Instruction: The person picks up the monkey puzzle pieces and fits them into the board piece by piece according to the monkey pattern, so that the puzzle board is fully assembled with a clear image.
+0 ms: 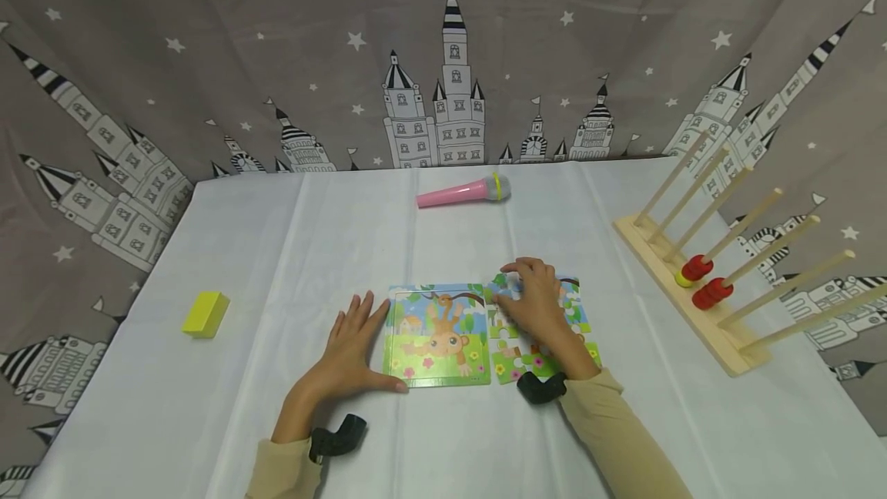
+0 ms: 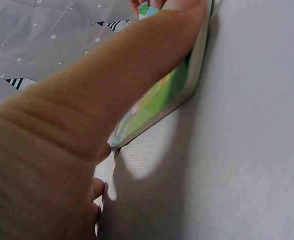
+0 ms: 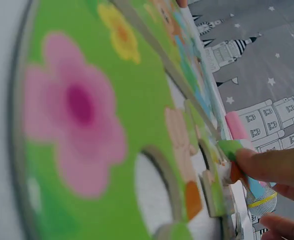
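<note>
A flat puzzle board point(image 1: 443, 341) with a printed monkey hanging from a branch lies in the middle of the white cloth. My left hand point(image 1: 346, 356) rests along its left side with fingers spread, the thumb at the lower left corner. In the left wrist view, the thumb point(image 2: 151, 45) lies across the board's edge. Right beside the board, several jigsaw pieces point(image 1: 509, 364) lie grouped in a loose square with gaps between them. Over their upper part, my right hand point(image 1: 537, 306) pinches a puzzle piece point(image 3: 230, 147) between thumb and fingers; it shows green, orange and blue.
Behind the board lies a pink toy microphone point(image 1: 457, 193) with a grey head. To the right stands a wooden peg stand point(image 1: 693, 306) with red and yellow beads point(image 1: 712, 293) on two pegs. A yellow block point(image 1: 205, 314) sits at the left. A castle-print curtain point(image 1: 277, 37) hangs behind.
</note>
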